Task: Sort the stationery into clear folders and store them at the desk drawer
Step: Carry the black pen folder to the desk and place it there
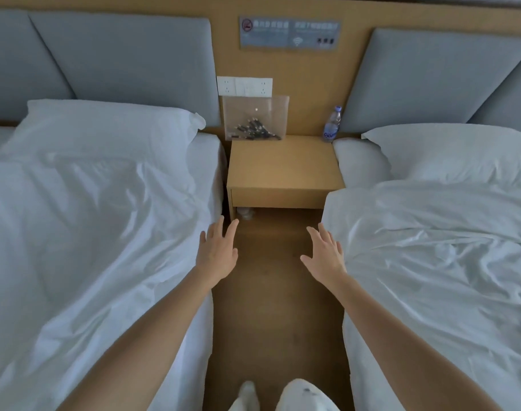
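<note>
One clear folder (255,118) with a pile of dark pens (256,131) is stood on the small desk (284,166) between two beds, while two hands, left hand (218,251) and right hand (325,252), are held wide open with nothing in them.

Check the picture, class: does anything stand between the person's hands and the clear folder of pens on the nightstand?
Nothing visible does. Both the left hand and the right hand hang open over the bare floor between the beds. The clear folder leans on the wall at the back of the nightstand, whose top before it is bare. The water bottle stands off to the right.
</note>
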The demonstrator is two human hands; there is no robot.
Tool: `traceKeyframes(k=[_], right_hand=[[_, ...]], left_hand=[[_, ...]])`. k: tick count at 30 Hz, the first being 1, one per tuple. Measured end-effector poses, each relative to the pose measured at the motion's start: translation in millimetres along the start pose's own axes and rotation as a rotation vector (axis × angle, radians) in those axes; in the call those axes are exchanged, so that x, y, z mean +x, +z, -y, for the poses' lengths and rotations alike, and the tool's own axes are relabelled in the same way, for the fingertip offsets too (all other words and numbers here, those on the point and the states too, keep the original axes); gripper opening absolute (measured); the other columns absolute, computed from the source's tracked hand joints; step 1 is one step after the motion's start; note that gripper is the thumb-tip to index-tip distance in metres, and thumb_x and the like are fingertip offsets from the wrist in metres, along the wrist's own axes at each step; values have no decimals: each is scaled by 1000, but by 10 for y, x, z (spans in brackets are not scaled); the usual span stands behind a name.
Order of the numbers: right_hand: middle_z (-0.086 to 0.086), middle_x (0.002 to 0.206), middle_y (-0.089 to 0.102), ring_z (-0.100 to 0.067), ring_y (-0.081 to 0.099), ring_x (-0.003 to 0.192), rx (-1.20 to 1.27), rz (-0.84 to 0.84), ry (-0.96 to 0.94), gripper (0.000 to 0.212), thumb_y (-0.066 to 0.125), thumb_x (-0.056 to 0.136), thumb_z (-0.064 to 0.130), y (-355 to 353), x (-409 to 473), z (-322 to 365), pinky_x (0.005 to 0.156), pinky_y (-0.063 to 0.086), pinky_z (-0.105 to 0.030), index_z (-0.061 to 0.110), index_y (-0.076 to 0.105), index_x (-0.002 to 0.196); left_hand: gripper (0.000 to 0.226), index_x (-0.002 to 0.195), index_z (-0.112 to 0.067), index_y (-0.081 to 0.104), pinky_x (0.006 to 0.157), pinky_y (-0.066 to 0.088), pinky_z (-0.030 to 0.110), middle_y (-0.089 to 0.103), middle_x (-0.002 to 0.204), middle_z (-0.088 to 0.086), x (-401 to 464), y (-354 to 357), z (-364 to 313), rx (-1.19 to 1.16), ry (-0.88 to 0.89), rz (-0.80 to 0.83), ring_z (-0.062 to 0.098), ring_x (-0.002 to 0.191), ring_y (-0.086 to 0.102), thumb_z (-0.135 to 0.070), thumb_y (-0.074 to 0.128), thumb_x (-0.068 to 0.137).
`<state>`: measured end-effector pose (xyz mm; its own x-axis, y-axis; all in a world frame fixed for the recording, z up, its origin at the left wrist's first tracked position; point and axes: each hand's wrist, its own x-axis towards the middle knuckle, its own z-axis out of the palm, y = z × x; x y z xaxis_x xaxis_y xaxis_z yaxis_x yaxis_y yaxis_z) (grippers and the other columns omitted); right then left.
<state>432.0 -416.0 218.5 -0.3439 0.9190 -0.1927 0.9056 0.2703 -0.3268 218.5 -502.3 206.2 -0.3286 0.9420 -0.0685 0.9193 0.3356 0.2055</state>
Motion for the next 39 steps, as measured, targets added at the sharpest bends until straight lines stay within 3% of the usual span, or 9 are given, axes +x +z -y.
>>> traceKeyframes(k=[7, 17, 21, 25, 28, 33, 36, 39], right_hand=[[-4, 158, 8, -25, 11, 145, -3, 81, 110, 66, 55, 94, 23, 80, 1202, -94, 117, 12, -45, 21, 19, 149], [-6, 159, 5, -27, 8, 146, 113, 107, 18, 70, 56, 93, 17, -362, 3736, 221, 117, 11, -44, 21, 16, 150], [-7, 158, 10, -27, 14, 144, 186, 127, 46, 72, 59, 90, 16, -454, 4552, 394, 116, 18, -46, 18, 18, 150], [-8, 158, 10, -27, 18, 143, 173, 169, 65, 72, 59, 90, 17, -409, 5225, 515, 114, 21, -46, 18, 18, 149], [-7, 157, 13, -26, 21, 142, 181, 177, 78, 74, 60, 90, 19, -346, 5724, 588, 113, 25, -45, 16, 17, 149], [-11, 148, 32, -27, 34, 134, 356, 126, 129, 76, 66, 85, 20, -224, 6508, 745, 105, 34, -36, 9, 22, 147], [-13, 148, 33, -27, 32, 136, 479, 97, 201, 78, 67, 85, 22, -124, 6895, 748, 104, 29, -31, 6, 22, 147], [-12, 145, 37, -26, 37, 132, 581, 71, 281, 75, 68, 85, 24, -42, 7211, 706, 97, 34, -29, 6, 25, 144]], left_hand=[[62, 150, -21, 13, 113, 23, 39, 9, 157, 13, 1312, 83, 21, -109, 16, 18, 31, 141, 21, -24, 46, 97], [63, 150, -21, 15, 112, 26, 40, 11, 157, 10, 3536, -228, 230, -80, -44, -36, 27, 142, 23, -25, 49, 96], [63, 150, -19, 16, 111, 32, 39, 11, 157, 9, 4156, -350, 462, -162, -121, -43, 27, 141, 27, -24, 49, 97], [62, 150, -20, 14, 102, 42, 38, 13, 157, 9, 4815, -322, 742, -290, -167, -6, 27, 131, 42, -22, 47, 97], [60, 149, -17, 16, 97, 41, 36, 18, 155, 8, 5334, -300, 892, -381, -192, -33, 27, 130, 41, -21, 47, 97], [58, 148, -15, 17, 100, 34, 33, 23, 152, 9, 6037, -211, 1156, -459, -225, -13, 24, 132, 36, -20, 47, 98], [58, 147, -16, 20, 100, 36, 36, 29, 147, 12, 6368, -81, 1332, -511, -302, 21, 26, 129, 40, -20, 49, 97], [60, 147, -14, 21, 105, 36, 40, 30, 146, 13, 6637, 35, 1473, -537, -349, 21, 26, 131, 37, -20, 52, 95]])
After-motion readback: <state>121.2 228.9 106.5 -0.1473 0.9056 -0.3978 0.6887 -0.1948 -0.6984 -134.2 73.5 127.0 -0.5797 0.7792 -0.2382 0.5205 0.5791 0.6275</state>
